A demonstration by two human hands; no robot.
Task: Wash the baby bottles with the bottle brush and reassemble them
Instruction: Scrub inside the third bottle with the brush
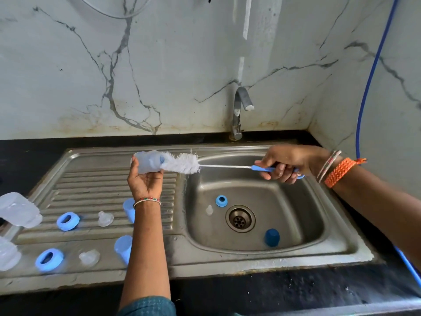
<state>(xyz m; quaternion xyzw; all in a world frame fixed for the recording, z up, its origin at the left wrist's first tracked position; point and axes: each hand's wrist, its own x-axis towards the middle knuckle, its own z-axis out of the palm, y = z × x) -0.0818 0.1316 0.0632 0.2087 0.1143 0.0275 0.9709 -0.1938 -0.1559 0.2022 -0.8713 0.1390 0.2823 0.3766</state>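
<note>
Sink (337, 245): steel, with a ring (221, 200), teat (209, 210) and cap (272, 237) in its basin. Brush (182, 163): your right hand (289, 164) gripped its handle, bristles at the bottle's mouth. Bottle (148, 162): your left hand (145, 181) held it, tilted, above the drainboard (91, 179).

No readable text anywhere. Bottle (149, 162), brush handle (264, 168) and tap (239, 110) show no legible brand, label or number (bottle surface is blurred anyway).

Veined marble wall (182, 53), black counter (273, 293), blue hose (373, 65) in corner.
</note>
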